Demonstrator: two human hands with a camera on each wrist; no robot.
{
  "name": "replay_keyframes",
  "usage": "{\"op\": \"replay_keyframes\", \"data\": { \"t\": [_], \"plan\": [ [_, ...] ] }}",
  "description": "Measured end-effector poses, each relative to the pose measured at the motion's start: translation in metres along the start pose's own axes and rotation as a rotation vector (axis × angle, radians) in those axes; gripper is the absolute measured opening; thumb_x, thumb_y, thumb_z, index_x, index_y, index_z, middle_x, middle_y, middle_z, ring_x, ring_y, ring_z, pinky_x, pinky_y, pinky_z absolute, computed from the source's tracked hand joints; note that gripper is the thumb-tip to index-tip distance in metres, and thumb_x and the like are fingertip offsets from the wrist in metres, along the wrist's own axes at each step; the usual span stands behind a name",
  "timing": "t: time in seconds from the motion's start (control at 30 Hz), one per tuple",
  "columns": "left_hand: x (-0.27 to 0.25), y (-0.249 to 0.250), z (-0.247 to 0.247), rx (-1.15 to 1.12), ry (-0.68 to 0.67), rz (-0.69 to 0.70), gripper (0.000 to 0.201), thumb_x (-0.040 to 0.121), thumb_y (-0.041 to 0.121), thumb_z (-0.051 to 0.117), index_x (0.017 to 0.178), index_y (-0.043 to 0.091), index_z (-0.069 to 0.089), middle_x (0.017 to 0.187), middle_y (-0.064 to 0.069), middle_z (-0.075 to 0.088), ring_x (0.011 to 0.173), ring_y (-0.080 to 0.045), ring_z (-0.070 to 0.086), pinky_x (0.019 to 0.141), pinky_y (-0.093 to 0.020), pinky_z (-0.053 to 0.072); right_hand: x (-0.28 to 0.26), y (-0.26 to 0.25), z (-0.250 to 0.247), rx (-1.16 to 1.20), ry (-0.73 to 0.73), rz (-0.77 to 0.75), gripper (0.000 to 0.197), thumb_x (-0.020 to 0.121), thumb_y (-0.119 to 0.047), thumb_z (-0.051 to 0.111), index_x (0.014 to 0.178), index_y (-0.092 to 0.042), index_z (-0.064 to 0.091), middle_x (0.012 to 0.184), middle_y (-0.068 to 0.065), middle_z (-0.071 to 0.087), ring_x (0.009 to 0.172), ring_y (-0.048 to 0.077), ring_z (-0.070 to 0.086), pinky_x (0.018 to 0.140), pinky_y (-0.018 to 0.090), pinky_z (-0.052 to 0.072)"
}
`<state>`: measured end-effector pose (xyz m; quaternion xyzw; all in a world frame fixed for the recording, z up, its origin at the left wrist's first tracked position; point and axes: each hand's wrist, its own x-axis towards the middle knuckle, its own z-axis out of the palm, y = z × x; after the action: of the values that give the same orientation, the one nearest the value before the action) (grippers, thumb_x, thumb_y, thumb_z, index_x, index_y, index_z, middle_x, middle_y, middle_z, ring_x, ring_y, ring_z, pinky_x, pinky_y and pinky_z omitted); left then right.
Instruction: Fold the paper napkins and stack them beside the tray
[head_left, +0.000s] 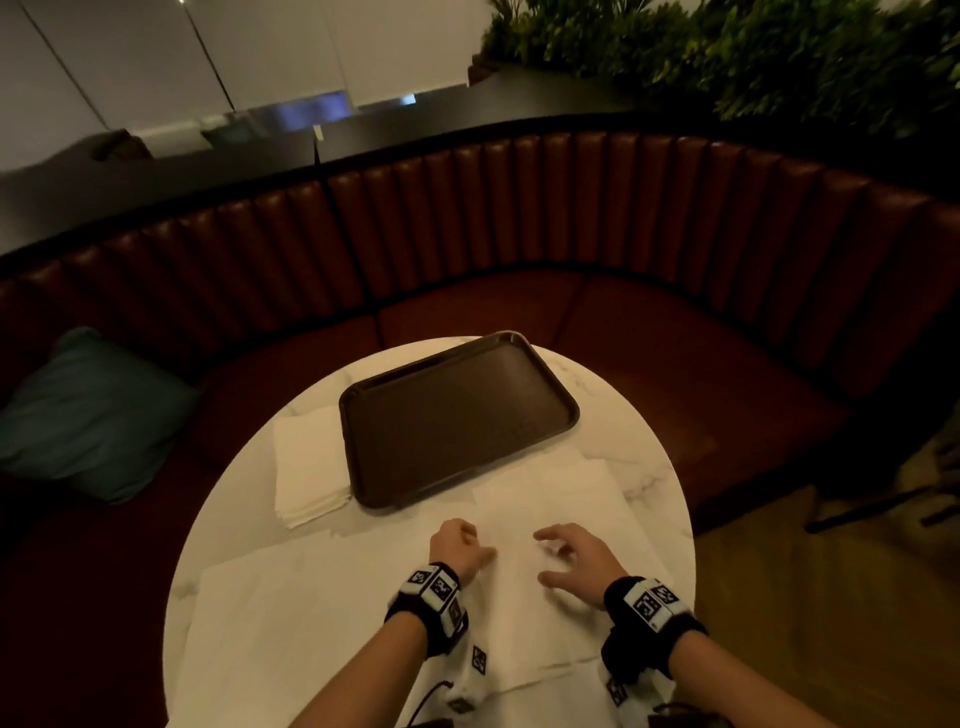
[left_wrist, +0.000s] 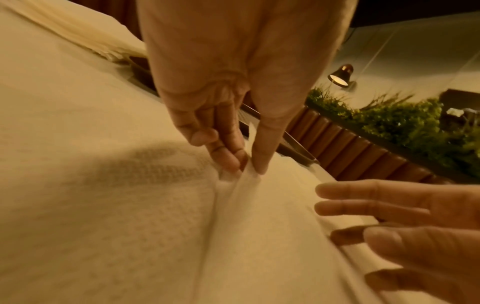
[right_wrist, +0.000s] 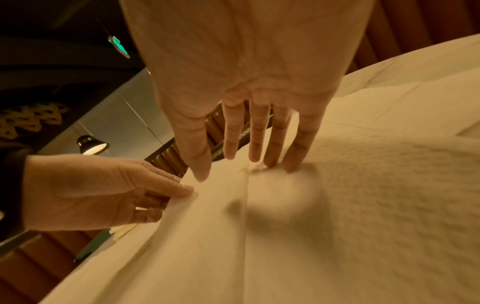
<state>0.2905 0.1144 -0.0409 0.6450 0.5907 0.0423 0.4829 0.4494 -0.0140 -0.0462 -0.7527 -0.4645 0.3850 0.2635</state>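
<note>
A brown tray (head_left: 457, 415) lies at the far middle of the round white table (head_left: 655, 470). A stack of folded white napkins (head_left: 309, 467) sits against the tray's left side. In front of the tray lies an unfolded white napkin (head_left: 527, 616) under both hands. My left hand (head_left: 475, 543) pinches a raised ridge of this napkin (left_wrist: 233, 205) between thumb and fingertips (left_wrist: 259, 164). My right hand (head_left: 550, 556) is spread just to its right. Its straight fingers (right_wrist: 293, 156) touch the napkin (right_wrist: 337, 205) with their tips.
More unfolded napkins lie spread at the table's front left (head_left: 291, 623) and by the tray's near right corner (head_left: 550, 493). A curved red-brown bench (head_left: 675, 338) wraps round the far side, with a teal cushion (head_left: 88, 415) at left. Plants (head_left: 753, 52) stand behind.
</note>
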Motion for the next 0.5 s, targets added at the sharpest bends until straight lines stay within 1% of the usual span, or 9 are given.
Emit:
{"op": "replay_keyframes", "data": {
  "t": [0.03,0.1,0.13,0.17,0.23,0.27,0.37,0.43,0.5],
  "plan": [
    [-0.002,0.003,-0.001,-0.004,-0.013,0.033,0.021,0.076,0.013,0.078,0.079,0.016,0.058,0.075,-0.002,0.061,0.073,-0.019,0.059,0.068,-0.027,0.048,0.000,-0.001,-0.002,0.048,0.033,0.002,0.048,0.079,-0.022,0.076,0.122,-0.030,0.055,0.120,-0.004,0.053,0.100,0.014,0.056,0.087,0.020,0.045],
    [-0.004,0.007,-0.004,-0.064,-0.048,0.109,0.033,0.079,0.012,0.073,0.056,0.019,0.051,0.058,0.000,0.046,0.064,-0.020,0.047,0.064,-0.029,0.039,0.001,-0.004,-0.006,0.148,0.080,0.009,0.044,0.080,-0.021,0.075,0.119,-0.029,0.056,0.116,-0.003,0.057,0.095,0.016,0.060,0.077,0.015,0.046],
    [-0.008,0.011,-0.007,-0.143,-0.066,0.116,0.035,0.080,0.011,0.071,0.053,0.018,0.049,0.057,-0.001,0.043,0.065,-0.020,0.045,0.063,-0.030,0.038,0.002,-0.006,-0.009,0.197,0.094,0.012,0.042,0.081,-0.022,0.074,0.118,-0.029,0.056,0.114,-0.003,0.059,0.093,0.017,0.061,0.073,0.013,0.045],
    [-0.013,0.017,-0.011,-0.236,-0.085,0.113,0.028,0.081,0.012,0.069,0.057,0.015,0.054,0.061,-0.004,0.046,0.068,-0.021,0.047,0.063,-0.031,0.039,0.004,-0.008,-0.012,0.239,0.103,0.014,0.040,0.083,-0.024,0.074,0.119,-0.028,0.057,0.113,-0.003,0.060,0.091,0.017,0.062,0.070,0.013,0.045],
    [-0.022,0.030,-0.019,-0.465,-0.141,0.074,0.006,0.084,0.011,0.063,0.078,0.010,0.065,0.077,-0.008,0.056,0.075,-0.024,0.054,0.062,-0.031,0.044,0.009,-0.012,-0.017,0.304,0.105,0.025,0.040,0.084,-0.029,0.072,0.121,-0.027,0.057,0.113,-0.002,0.061,0.088,0.015,0.062,0.067,0.015,0.046],
    [-0.027,0.034,-0.023,-0.577,-0.177,0.038,0.007,0.086,0.009,0.059,0.087,0.010,0.066,0.082,-0.008,0.059,0.076,-0.024,0.057,0.061,-0.031,0.047,0.010,-0.014,-0.018,0.336,0.105,0.030,0.040,0.085,-0.032,0.071,0.122,-0.027,0.057,0.115,0.000,0.061,0.088,0.016,0.062,0.068,0.018,0.046],
    [-0.041,0.045,-0.039,-0.860,-0.287,-0.068,0.019,0.086,0.010,0.054,0.102,0.006,0.064,0.091,-0.011,0.060,0.079,-0.026,0.060,0.067,-0.039,0.053,0.014,-0.021,-0.020,0.419,0.134,0.049,0.047,0.084,-0.035,0.071,0.127,-0.027,0.053,0.124,0.001,0.055,0.103,0.020,0.059,0.082,0.027,0.048],
    [-0.051,0.047,-0.049,-1.020,-0.353,-0.107,0.015,0.079,0.011,0.056,0.089,0.007,0.065,0.095,-0.015,0.060,0.087,-0.031,0.060,0.079,-0.049,0.052,0.017,-0.026,-0.024,0.490,0.144,0.078,0.062,0.081,-0.037,0.074,0.135,-0.027,0.044,0.128,0.001,0.048,0.117,0.021,0.049,0.097,0.034,0.043],
    [-0.061,0.047,-0.057,-1.116,-0.387,-0.104,0.009,0.075,0.013,0.054,0.077,0.008,0.061,0.098,-0.017,0.060,0.091,-0.034,0.059,0.087,-0.054,0.048,0.019,-0.031,-0.028,0.650,0.082,0.146,0.074,0.081,-0.040,0.073,0.142,-0.029,0.033,0.130,0.004,0.046,0.125,0.025,0.045,0.104,0.041,0.037]
  ]
}}
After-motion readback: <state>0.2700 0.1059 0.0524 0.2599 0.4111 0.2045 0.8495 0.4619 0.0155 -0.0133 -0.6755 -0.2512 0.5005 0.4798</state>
